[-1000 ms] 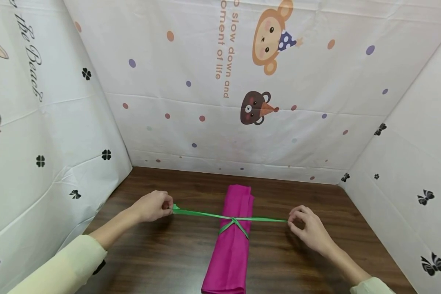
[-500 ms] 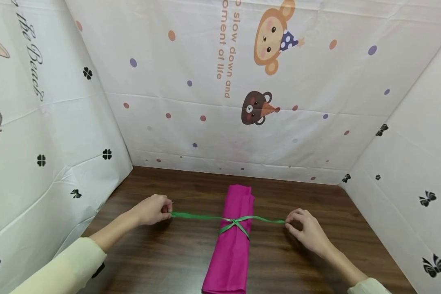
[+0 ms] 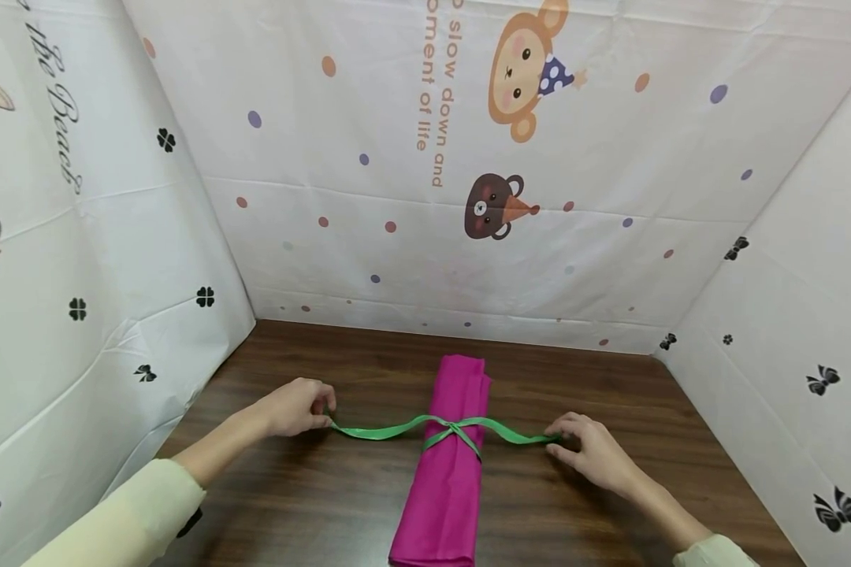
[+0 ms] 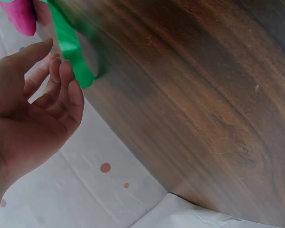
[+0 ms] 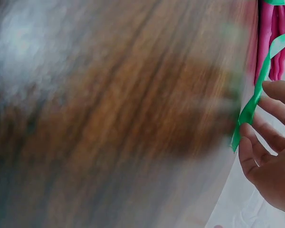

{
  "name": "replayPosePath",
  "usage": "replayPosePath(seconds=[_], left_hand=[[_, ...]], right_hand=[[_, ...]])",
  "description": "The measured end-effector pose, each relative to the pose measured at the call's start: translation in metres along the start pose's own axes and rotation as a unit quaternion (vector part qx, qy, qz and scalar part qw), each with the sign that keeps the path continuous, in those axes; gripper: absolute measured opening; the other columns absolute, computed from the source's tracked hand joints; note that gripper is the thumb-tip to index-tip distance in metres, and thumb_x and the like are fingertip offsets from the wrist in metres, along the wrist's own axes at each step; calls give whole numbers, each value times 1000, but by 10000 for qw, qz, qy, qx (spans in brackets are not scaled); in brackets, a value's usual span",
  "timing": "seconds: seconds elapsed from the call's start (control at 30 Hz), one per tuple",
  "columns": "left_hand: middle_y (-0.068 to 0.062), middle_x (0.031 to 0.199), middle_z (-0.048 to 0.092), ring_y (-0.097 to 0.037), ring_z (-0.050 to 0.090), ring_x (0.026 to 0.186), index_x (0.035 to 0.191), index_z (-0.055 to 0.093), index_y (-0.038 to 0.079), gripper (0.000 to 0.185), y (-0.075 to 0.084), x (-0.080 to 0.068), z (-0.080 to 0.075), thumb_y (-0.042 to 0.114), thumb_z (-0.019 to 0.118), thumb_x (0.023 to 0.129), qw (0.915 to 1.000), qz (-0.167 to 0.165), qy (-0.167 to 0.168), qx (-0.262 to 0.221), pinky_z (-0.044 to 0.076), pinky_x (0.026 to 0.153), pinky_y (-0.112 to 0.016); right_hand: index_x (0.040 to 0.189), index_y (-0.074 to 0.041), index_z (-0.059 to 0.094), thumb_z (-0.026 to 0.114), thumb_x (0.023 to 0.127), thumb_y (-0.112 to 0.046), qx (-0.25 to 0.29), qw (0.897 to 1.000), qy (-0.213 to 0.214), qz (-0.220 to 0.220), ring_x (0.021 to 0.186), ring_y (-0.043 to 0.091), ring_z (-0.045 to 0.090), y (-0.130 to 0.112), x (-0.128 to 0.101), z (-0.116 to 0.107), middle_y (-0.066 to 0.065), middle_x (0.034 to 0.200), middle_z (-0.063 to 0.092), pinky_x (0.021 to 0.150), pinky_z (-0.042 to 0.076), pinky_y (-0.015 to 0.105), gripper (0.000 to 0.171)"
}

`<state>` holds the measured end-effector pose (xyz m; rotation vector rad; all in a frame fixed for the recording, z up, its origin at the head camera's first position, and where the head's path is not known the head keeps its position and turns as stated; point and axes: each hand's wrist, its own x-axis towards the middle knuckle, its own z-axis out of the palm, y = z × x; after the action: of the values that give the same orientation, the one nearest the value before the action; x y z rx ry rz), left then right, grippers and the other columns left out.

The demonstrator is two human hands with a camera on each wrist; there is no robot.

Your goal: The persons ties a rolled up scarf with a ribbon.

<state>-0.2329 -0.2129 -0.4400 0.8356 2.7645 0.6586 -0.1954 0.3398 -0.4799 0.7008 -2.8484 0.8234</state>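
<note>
A magenta cloth roll (image 3: 443, 488) lies lengthwise on the wooden table. Around its middle goes a green ribbon (image 3: 499, 428), crossed in a knot on top, its two tails drooping to either side. At the left tail's end is my left hand (image 3: 299, 407); in the left wrist view its thumb and fingers (image 4: 76, 97) stand apart, with the ribbon end (image 4: 78, 64) beside the fingertips. My right hand (image 3: 596, 450) is at the right tail. The right wrist view has that ribbon tail (image 5: 249, 111) against loosely bent fingers, the thumb apart from them.
The dark brown table (image 3: 312, 504) is enclosed by a printed white back sheet (image 3: 312, 260), a left sheet (image 3: 135, 252) and a right sheet (image 3: 780, 315). Table surface extends on both sides of the roll.
The ribbon tails, taut a second ago, now sag in curves. Both hands have lowered slightly and their fingers have loosened from the ribbon ends. The cloth roll stays in place.
</note>
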Motion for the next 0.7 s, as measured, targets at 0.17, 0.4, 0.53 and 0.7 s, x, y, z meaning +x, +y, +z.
replayPosePath(seconds=[0.17, 0.4, 0.53, 0.7], left_hand=[[7, 79, 60, -5, 53, 69, 105, 69, 11, 16, 0, 1, -1, 16, 81, 95, 9998, 95, -160, -86, 48, 65, -28], [10, 85, 61, -5, 56, 75, 108, 70, 10, 16, 3, 3, -7, 19, 79, 97, 9997, 186, -166, -42, 50, 68, -29], [6, 94, 63, -11, 61, 85, 110, 71, 10, 19, 7, 1, -14, 22, 78, 99, 9997, 217, -117, 32, 53, 74, -31], [-1, 108, 66, -22, 65, 95, 116, 72, 9, 24, 12, -1, -21, 27, 76, 100, 9996, 244, -58, 129, 55, 81, -38]], right_hand=[[111, -19, 77, 81, 96, -22, -29, 9999, -78, -103, 98, 17, 65, -2, 0, -2, -5, 114, 70, 79, 56, 37, 15], [112, -17, 78, 81, 96, -20, -201, 9997, 117, -62, 107, 24, 67, -6, 2, -11, -5, 115, 71, 85, 56, 46, 17], [118, -14, 77, 78, 99, -24, -192, 9998, 73, 30, 116, 29, 66, -11, 6, -18, -5, 120, 71, 92, 55, 54, 21], [125, -13, 75, 74, 102, -31, -194, 9998, 5, -44, 121, 33, 64, -21, 13, -26, -2, 127, 69, 95, 53, 58, 28]])
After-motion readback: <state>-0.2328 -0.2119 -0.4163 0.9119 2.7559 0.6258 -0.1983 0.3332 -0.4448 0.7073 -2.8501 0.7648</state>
